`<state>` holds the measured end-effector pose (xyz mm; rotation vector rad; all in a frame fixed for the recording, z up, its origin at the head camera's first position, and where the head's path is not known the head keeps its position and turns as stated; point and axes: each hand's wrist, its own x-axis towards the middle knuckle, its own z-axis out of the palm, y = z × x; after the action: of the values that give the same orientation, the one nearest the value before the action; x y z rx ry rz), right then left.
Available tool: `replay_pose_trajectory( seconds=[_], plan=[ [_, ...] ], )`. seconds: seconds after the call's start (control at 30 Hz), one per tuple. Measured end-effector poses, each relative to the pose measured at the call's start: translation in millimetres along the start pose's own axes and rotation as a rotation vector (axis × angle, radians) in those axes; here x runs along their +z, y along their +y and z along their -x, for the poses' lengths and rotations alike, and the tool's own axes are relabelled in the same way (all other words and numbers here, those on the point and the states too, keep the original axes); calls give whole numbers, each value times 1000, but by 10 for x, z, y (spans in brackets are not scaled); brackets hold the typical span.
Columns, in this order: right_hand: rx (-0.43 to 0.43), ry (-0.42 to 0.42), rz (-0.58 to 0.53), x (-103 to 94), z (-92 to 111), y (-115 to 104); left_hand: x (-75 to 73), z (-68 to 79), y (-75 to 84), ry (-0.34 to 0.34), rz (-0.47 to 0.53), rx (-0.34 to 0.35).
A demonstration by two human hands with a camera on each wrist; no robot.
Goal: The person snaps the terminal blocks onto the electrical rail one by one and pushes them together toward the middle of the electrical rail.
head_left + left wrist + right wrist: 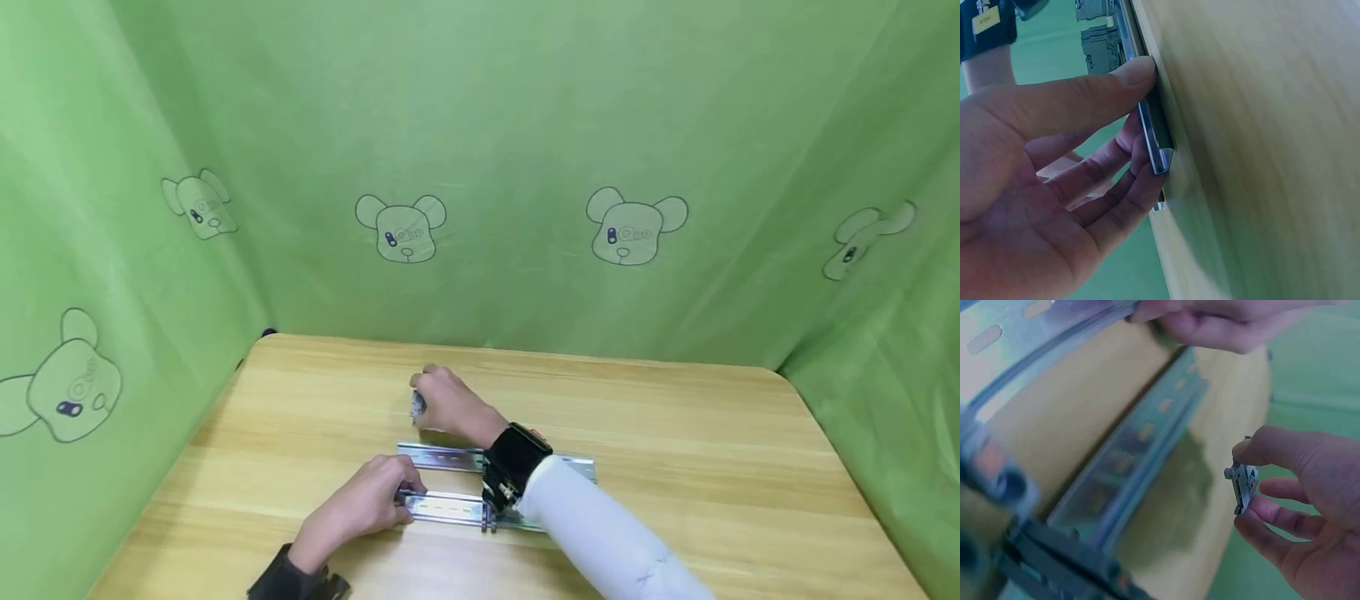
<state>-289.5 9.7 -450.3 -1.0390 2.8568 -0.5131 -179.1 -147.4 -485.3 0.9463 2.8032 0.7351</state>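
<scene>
Two slotted metal DIN rails lie one behind the other on the wooden table. My left hand [375,493] grips the left end of the near rail [444,507], thumb on one edge and fingers on the other. Beyond the far rail [442,456], my right hand [453,406] pinches a small grey terminal block [1245,485] between thumb and fingers, above the table. Grey terminal blocks [1100,49] are clipped on the rails. In the head view, the right wrist and sleeve cover part of both rails.
The wooden table [697,467] has rounded back corners. Green cloth [517,108] printed with bear heads stands around its back and sides. A black wristband [517,462] sits on the right wrist, with another dark band [288,575] on the left.
</scene>
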Motion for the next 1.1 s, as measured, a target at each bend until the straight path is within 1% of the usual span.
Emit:
replay_pose_trajectory(
  seconds=[0.17,0.23,0.43,0.53,0.6,0.7,0.8,0.93,1.1],
  plan=[
    [-18,1,-65,-196,183,25,7,21,8,-7,14,-22],
    [-25,17,-101,-273,283,50,4,28,16,-7,16,-21],
    [-75,148,-237,-477,690,210,13,25,40,-9,18,-15],
    [-92,204,-297,-566,923,301,15,38,47,-14,36,-33],
    [-116,239,-319,-603,1063,371,9,54,53,-17,48,-51],
    [-146,262,-342,-623,1250,502,6,61,39,-20,57,-72],
    [-138,259,-357,-615,1446,642,6,60,34,-23,58,-74],
    [-120,256,-378,-561,1711,824,19,62,39,-9,53,-56],
    [-101,267,-404,-483,2037,978,49,58,33,10,35,-38]
  ],
)
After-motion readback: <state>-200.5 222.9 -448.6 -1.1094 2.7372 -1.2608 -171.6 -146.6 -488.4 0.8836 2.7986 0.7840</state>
